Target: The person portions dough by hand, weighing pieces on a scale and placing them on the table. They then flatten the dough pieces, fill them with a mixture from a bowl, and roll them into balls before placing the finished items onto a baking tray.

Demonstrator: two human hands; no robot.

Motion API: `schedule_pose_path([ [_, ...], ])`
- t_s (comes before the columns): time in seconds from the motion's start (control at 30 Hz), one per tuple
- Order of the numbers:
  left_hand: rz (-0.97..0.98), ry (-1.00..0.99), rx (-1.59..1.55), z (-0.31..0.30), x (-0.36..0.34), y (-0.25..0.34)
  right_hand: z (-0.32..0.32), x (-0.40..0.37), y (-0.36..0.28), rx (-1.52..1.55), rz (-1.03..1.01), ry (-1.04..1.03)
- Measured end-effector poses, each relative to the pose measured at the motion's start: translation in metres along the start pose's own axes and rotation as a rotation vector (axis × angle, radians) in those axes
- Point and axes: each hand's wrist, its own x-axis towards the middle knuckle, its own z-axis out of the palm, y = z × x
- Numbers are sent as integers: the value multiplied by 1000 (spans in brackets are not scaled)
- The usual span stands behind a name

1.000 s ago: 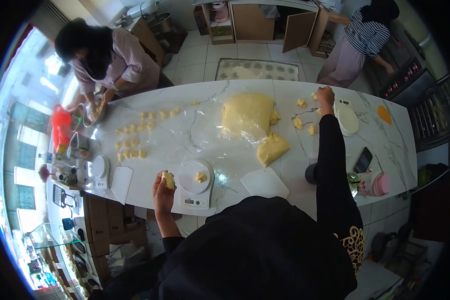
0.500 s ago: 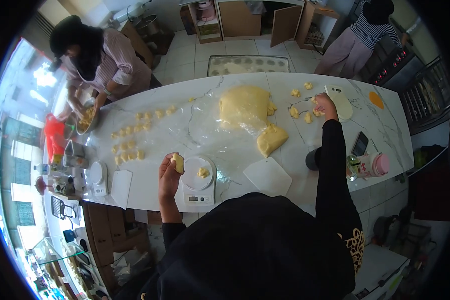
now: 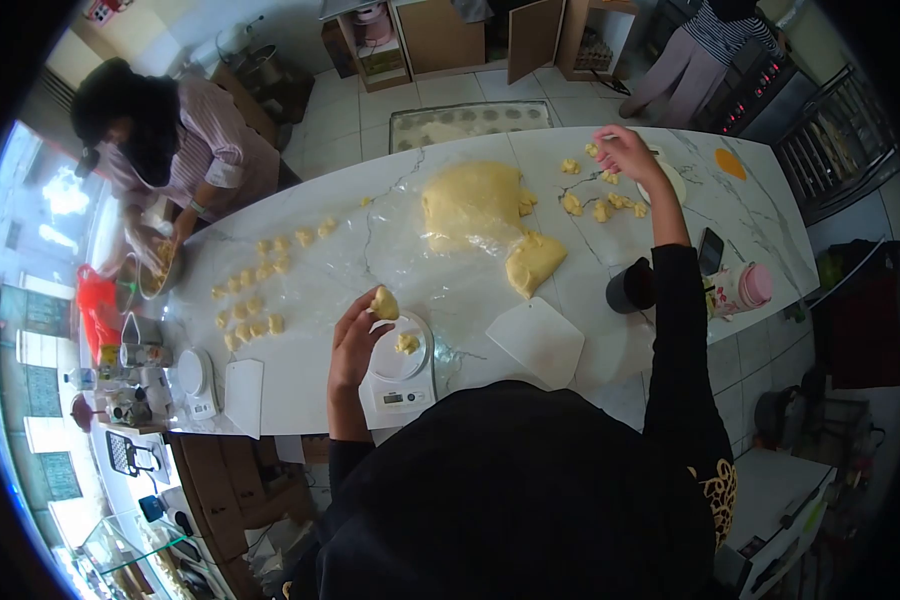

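Note:
A small lump of dough point(image 3: 385, 303) is pinched upright in the fingers of my left hand point(image 3: 353, 345), just above the left edge of the kitchen scale point(image 3: 402, 395). On the scale's round plate lies another dough piece point(image 3: 407, 343). My right hand point(image 3: 632, 158) reaches to the far right of the table, its fingertips closed at a small dough piece point(image 3: 592, 150). Several more dough pieces point(image 3: 601, 211) lie just below that hand. In the table's middle a large dough mass point(image 3: 475, 205) sits under clear plastic, with a cut chunk point(image 3: 535, 263) in front of it.
Rows of dough pieces point(image 3: 254, 305) lie on the left. A white scraper point(image 3: 536, 342), dark cup point(image 3: 631, 287), phone point(image 3: 710, 251) and pink-lidded bottle point(image 3: 755, 285) are nearer me. At the left a co-worker point(image 3: 210, 130) works in a bowl point(image 3: 160, 275); another person point(image 3: 705, 50) stands by the oven.
My right hand has moved away from me, from one dough piece to a farther one. My left hand has turned a little, still holding its lump near the scale. The view has shifted slightly.

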Motion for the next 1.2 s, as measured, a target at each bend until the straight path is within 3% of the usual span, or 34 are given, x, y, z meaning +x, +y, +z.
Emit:
schedule_pose_path([
  [0.03,0,-5,-2,8,7,-5,24,-19,-26,39,-76,-126],
  [0.1,145,-150,396,26,20,-18,85,-55,-52,182,-136,-397],
  [0.17,213,-44,533,67,25,-17,143,-96,-66,553,167,-602],
  [0.23,405,11,698,107,27,-2,171,-125,-64,1086,389,-857],
  [0.27,509,-8,923,107,32,-5,175,-127,-63,1079,390,-869],
  [0.3,608,-27,1150,107,35,-7,178,-129,-62,1066,333,-843],
  [0.4,775,118,1226,121,26,7,163,-112,-51,949,227,-724],
  [0.5,616,116,937,94,23,8,113,-63,-43,594,-79,-391],
  [0.57,522,219,853,73,17,0,88,-13,-27,454,-98,-176],
  [0.67,436,292,838,48,0,-6,75,74,46,446,-29,-138],
  [0.73,408,333,846,41,-12,-7,82,118,89,40,-25,-93],
  [0.77,414,336,853,38,-17,-7,91,124,94,46,-32,-93],
  [0.83,352,364,874,32,-26,-8,109,122,100,-546,-124,154],
  [0.97,318,447,860,25,-35,-14,118,98,85,-844,-79,102],
  [1.03,307,458,878,23,-39,-14,111,101,88,-849,-147,147],
  [1.1,298,455,880,24,-36,-15,79,108,93,-725,-198,421],
  [1.2,317,406,898,24,-30,-11,11,92,94,-942,91,195],
])
